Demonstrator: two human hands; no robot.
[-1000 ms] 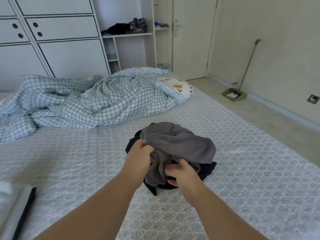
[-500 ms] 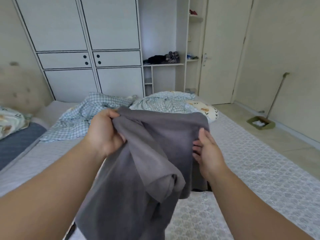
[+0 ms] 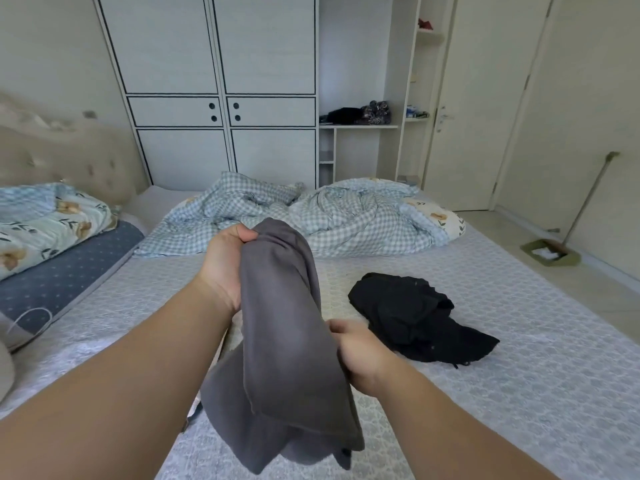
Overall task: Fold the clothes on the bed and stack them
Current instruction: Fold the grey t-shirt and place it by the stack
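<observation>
A grey garment (image 3: 284, 344) hangs in the air in front of me, bunched and draped downward over the bed (image 3: 519, 393). My left hand (image 3: 225, 268) grips its top edge, held higher and farther out. My right hand (image 3: 360, 355) clutches its right side lower down, fingers closed into the cloth. A crumpled black garment (image 3: 415, 320) lies on the bed to the right of my right hand, apart from both hands.
A rumpled blue checked duvet (image 3: 311, 216) lies across the far part of the bed. A floral pillow (image 3: 45, 226) and a grey-blue mat (image 3: 65, 275) sit at the left. Wardrobe (image 3: 214, 98), shelves and door stand behind. A dustpan with broom (image 3: 550, 254) rests on the floor at right.
The grey garment came up off the black one, which stays on the bed. My right hand dropped lower along the grey cloth and closed on it; my view shifted upward and left.
</observation>
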